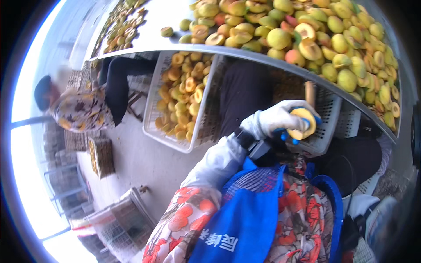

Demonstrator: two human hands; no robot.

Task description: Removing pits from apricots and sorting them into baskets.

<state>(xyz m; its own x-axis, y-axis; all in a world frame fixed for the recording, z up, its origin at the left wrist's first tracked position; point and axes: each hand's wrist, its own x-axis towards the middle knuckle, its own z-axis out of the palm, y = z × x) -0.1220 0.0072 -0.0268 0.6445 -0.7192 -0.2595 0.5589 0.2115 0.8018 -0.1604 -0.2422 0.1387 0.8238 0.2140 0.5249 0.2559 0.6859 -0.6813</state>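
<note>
My left hand (280, 120), in a white glove with blue fingers, is closed around a halved apricot (310, 119). The pale yellow cut side of the half shows beyond the fingers. Just behind the glove stands a wooden handle (310, 93); what it belongs to is hidden, and I cannot tell whether anything grips it. Blue glove tips show below the fruit. I cannot make out my right hand or forearm. A large heap of whole and halved apricots (278, 39) covers the table ahead, above my hand.
The metal table edge (263, 58) curves across in front of me. A white crate (148, 109) full of apricot halves stands below it at left; another white crate (326, 116) is behind my hand. A seated person (83, 105) works further left, near a filled basket (101, 158). Stacked newspapers (125, 228) lie lower left.
</note>
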